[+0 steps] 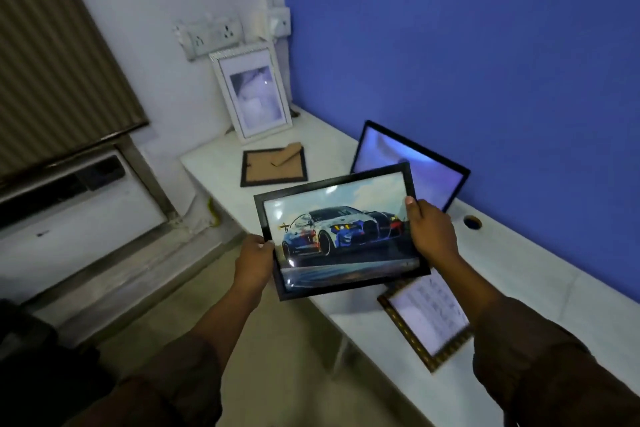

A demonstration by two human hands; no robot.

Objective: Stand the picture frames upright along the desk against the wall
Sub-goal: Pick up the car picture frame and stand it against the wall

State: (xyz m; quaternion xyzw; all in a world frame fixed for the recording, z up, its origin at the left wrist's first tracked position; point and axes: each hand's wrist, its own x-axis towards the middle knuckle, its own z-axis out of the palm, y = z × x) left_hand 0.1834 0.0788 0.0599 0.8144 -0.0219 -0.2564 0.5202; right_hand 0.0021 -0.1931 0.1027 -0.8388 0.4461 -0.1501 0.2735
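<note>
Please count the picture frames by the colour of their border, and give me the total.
White border: 1, the white frame standing in the corner.
Black border: 2, the car frame held in the left hand and right hand, and the black frame leaning on the blue wall.
Dark patterned border: 2, the face-down frame and the gold-edged frame.
Total: 5

Two arms in frame, both in dark brown long sleeves: left sleeve [166,388], right sleeve [554,374]. Fabric plain, loose, creased, no visible markings. Cuffs pushed back up the forearms. Left hand [252,262] and right hand [434,229] bare, no gloves.
</note>
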